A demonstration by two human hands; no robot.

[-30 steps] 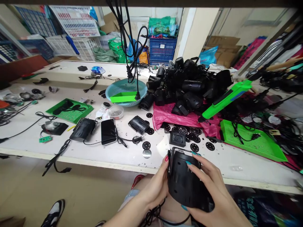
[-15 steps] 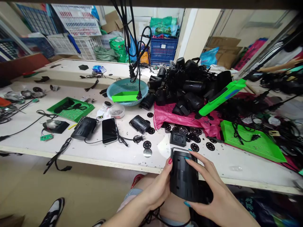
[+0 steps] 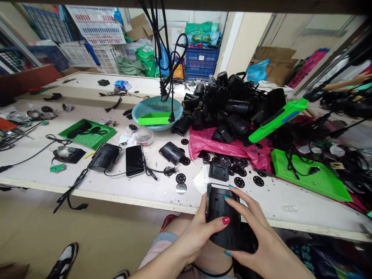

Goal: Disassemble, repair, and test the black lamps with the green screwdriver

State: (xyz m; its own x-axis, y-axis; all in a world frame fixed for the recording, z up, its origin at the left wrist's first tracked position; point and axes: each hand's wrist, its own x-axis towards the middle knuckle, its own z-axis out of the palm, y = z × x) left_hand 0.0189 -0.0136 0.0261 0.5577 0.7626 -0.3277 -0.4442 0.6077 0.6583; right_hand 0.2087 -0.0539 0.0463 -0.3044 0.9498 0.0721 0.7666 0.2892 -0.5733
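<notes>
Black plastic housing lower centre | left hand thumb now wrapped over its face, was at edge | right hand fingers clasp far side | grip firmer, both hands closed on it

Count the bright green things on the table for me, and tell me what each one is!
Green perforated trays: 2, one on the left and one on the right
Green tool propped on the black pile: 1
Green piece lying in the teal basket: 1
Small green circuit board: 1
Total: 5
</notes>
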